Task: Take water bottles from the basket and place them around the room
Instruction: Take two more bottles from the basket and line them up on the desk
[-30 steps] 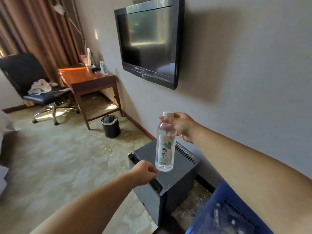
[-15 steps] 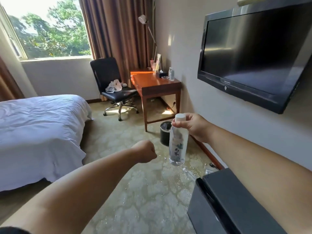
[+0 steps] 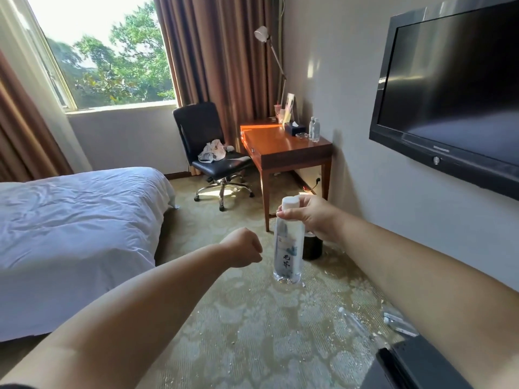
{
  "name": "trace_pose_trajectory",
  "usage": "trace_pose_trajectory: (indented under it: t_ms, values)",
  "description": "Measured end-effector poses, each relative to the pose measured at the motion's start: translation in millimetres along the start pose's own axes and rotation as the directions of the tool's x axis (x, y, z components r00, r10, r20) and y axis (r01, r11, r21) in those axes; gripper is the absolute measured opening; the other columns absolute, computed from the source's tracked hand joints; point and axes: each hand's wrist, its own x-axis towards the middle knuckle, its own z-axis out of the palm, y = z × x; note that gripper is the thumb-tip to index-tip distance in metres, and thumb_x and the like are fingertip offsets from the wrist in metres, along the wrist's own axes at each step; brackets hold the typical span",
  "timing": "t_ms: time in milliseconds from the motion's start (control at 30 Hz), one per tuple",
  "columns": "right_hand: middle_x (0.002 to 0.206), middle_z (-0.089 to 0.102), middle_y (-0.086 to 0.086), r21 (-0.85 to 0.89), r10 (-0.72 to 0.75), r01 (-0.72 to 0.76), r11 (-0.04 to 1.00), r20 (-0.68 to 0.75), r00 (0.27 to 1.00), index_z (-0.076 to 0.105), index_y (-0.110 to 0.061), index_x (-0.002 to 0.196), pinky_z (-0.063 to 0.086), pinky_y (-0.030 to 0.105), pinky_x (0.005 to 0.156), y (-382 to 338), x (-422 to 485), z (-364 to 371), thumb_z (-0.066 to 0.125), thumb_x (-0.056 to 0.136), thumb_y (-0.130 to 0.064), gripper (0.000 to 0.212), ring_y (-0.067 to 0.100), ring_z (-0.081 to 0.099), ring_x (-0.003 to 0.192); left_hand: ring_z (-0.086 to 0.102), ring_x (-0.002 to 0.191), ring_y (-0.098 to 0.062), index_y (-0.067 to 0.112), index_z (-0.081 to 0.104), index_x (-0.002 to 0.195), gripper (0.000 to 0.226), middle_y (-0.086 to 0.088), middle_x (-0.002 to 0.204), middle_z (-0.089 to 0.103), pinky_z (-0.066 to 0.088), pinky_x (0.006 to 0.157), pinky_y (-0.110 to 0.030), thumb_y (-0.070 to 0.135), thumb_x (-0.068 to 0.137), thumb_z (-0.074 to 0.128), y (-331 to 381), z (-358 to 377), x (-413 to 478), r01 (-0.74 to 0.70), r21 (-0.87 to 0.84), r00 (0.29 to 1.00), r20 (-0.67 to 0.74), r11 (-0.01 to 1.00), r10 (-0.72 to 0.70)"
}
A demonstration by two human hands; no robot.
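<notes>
My right hand [image 3: 311, 217] grips a clear water bottle [image 3: 288, 251] by its neck, just under the white cap, and the bottle hangs upright over the carpet. To its left my left hand [image 3: 244, 249] is curled into a fist with nothing in it. Two more water bottles [image 3: 314, 129] stand on the far wooden desk [image 3: 280, 144] by the wall. The basket is out of view.
A white bed [image 3: 75, 228] fills the left side. A black office chair [image 3: 213, 155] stands by the desk, and a black bin [image 3: 311, 247] sits behind the held bottle. A TV [image 3: 455, 88] hangs on the right wall. A dark cabinet [image 3: 415, 366] is at the bottom right, with litter on the carpet beside it.
My view has swung left from the dark cabinet toward the bed and window. My left hand has left the cabinet and hangs as a fist. The right hand keeps hold of the bottle.
</notes>
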Motion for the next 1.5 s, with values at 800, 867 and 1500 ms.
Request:
trace_pose_trajectory:
  t_ms: [800,867,1500]
  values:
    - [0.090,0.066,0.005,-0.106,0.067,-0.065,0.992,0.013,0.998,0.068,-0.015,0.085,0.044,0.052,0.103,34,337,-190,0.080,0.070,-0.012,0.020,0.027,0.061,0.098,0.054,0.064,-0.009,0.011,0.067,0.077,0.006,0.009,0.068,0.054,0.050,0.060,-0.021,0.011,0.082,0.063,4,-34,378,0.027,0.088,1.000,0.001,0.996,-0.027]
    - [0.089,0.067,0.004,-0.121,0.060,-0.059,0.991,0.000,0.998,0.069,-0.015,0.084,0.044,0.049,0.102,37,366,-195,0.081,0.070,-0.013,0.019,0.024,0.062,0.095,0.053,0.061,-0.007,0.012,0.067,0.074,0.010,0.009,0.066,0.054,0.048,0.056,-0.018,0.009,0.082,0.063,-8,-43,410,0.014,0.099,1.000,0.003,0.995,-0.015]
    - [0.088,0.069,0.005,-0.114,0.028,-0.054,0.992,-0.218,0.975,0.071,-0.016,0.083,0.046,0.050,0.102,-7,687,-218,0.086,0.061,-0.012,0.027,0.029,0.065,0.099,0.058,0.067,-0.009,0.016,0.069,0.077,0.005,0.009,0.074,0.059,0.046,0.053,-0.018,0.015,0.079,0.065,-138,-166,707,-0.065,0.149,0.997,0.042,0.987,0.060]
